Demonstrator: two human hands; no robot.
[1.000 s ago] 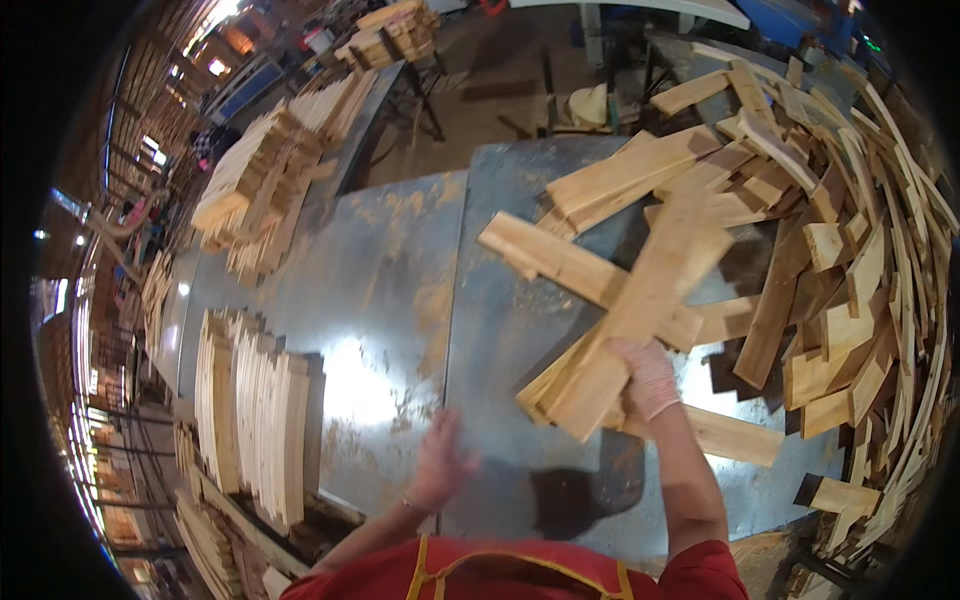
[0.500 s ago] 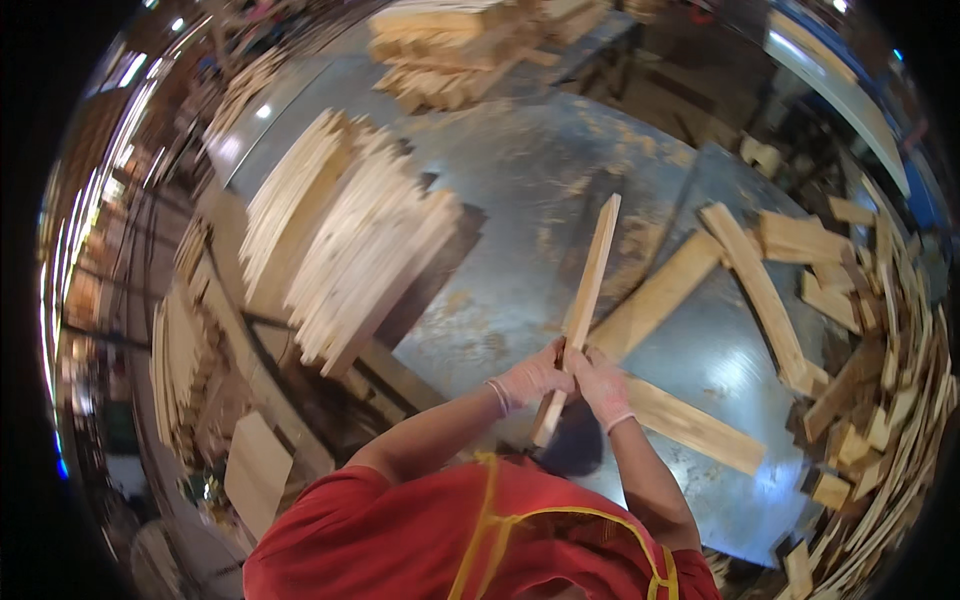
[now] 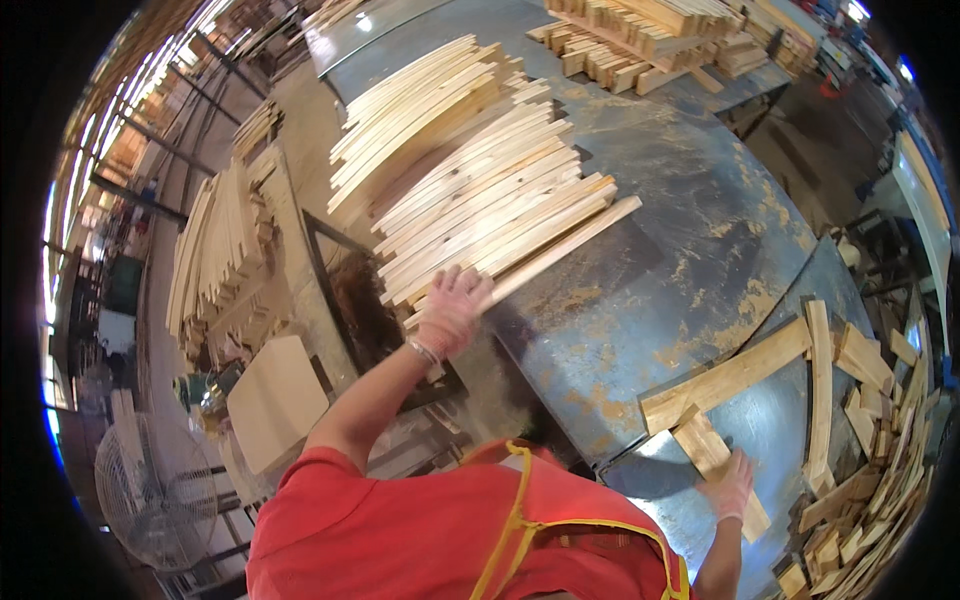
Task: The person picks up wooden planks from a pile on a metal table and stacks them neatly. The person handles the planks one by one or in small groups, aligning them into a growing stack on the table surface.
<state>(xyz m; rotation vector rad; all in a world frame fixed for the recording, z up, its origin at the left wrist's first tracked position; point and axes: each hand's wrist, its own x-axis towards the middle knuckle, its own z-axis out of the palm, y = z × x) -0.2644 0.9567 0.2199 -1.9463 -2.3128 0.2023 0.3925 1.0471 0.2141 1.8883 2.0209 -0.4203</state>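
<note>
My left hand (image 3: 455,312), in a pale thin glove, is closed over the near end of a wooden strip (image 3: 570,242). That strip lies along the near side of a stack of pale wooden strips (image 3: 490,195). Over on the right, my right hand (image 3: 730,487), gloved too, rests on a short wooden board (image 3: 703,445) on the metal table (image 3: 610,340); its fingers look stretched out across the wood. A longer board (image 3: 730,375) lies just beyond, its near end by the short one.
A second stack of strips (image 3: 415,110) stands behind the first. Stacked wood pieces (image 3: 650,40) sit at the far end. Another board (image 3: 819,390) and a heap of offcuts (image 3: 865,500) are at right. A fan (image 3: 155,490) stands at lower left. Sawdust lies on the table.
Both hands were together on the wooden strip. The left hand has carried it left to the stack; the right hand has let go and moved right onto the short board. The view has shifted.
</note>
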